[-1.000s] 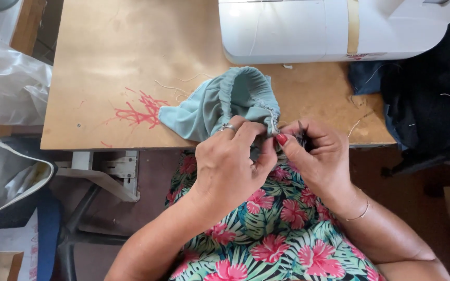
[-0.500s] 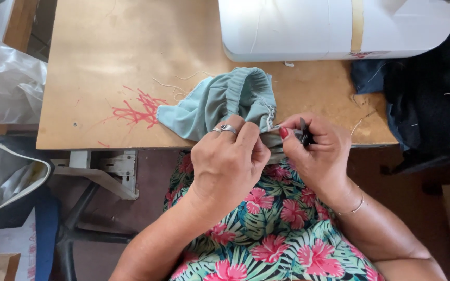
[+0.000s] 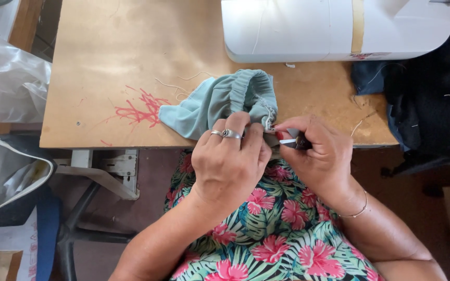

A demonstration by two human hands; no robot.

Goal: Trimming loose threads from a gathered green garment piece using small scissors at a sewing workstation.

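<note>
Both hands have barely moved since a moment ago: the left hand (image 3: 230, 164) still pinches the pale green gathered fabric (image 3: 222, 101) at the counter (image 3: 105, 62) edge, while the right hand (image 3: 316, 151) grips a small dark tool (image 3: 298, 141) against its stitched hem.

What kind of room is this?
Probably a sewing room or workshop: a white sewing machine sits on a wooden table, and both hands work on pale green fabric.

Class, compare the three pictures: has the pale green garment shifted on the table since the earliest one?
No. The garment lies by the red scribble as before; only the camera shifted.
</note>
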